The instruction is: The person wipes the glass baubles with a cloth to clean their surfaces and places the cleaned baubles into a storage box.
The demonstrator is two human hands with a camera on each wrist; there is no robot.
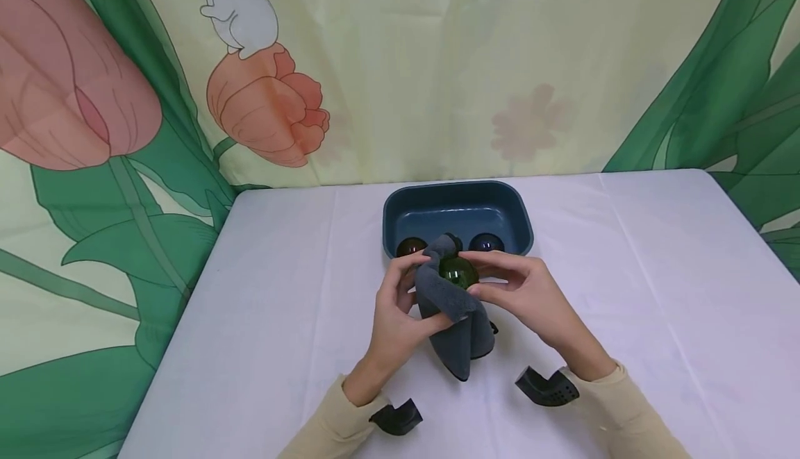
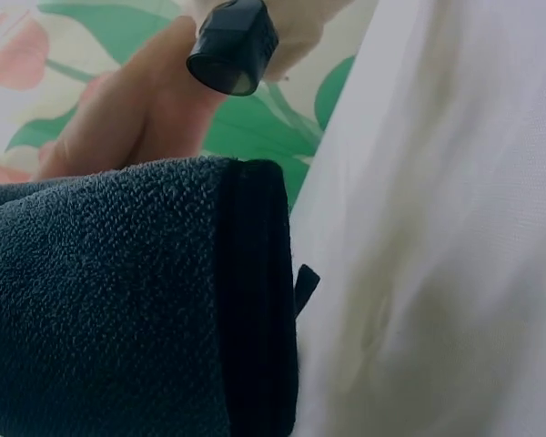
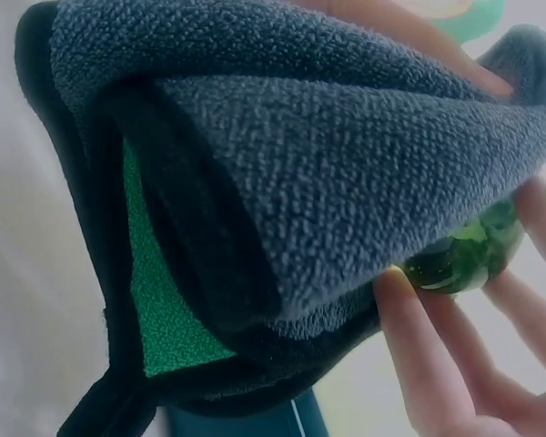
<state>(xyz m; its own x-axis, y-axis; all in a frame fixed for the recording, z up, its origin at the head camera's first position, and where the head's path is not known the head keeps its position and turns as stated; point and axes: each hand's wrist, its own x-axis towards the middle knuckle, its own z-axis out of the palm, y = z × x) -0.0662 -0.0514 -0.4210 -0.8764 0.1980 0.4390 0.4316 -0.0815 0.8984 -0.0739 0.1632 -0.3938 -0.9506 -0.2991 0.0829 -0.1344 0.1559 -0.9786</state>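
A green see-through ball (image 1: pixel 459 273) is at the near edge of the tray, pinched between the thumb and fingers of my right hand (image 1: pixel 528 292). My left hand (image 1: pixel 396 310) grips a grey fleecy cloth (image 1: pixel 459 341) and wraps it against the ball's left side. Part of the ball is hidden by the cloth. The cloth hangs folded toward me; the right wrist view shows its dark border and a green underside (image 3: pixel 168 314). There the ball (image 3: pixel 464 259) peeks out below the cloth, fingertips on it. Cloth (image 2: pixel 118 291) fills much of the left wrist view.
A dark blue tray (image 1: pixel 459 192) stands at the far side of the white-covered table (image 1: pixel 281 306). In it lie a reddish-brown ball (image 1: pixel 410 245) and a dark blue ball (image 1: pixel 487 241). Black camera mounts (image 1: pixel 398 418) sit at both wrists. A printed curtain (image 1: pixel 425 98) hangs behind the table.
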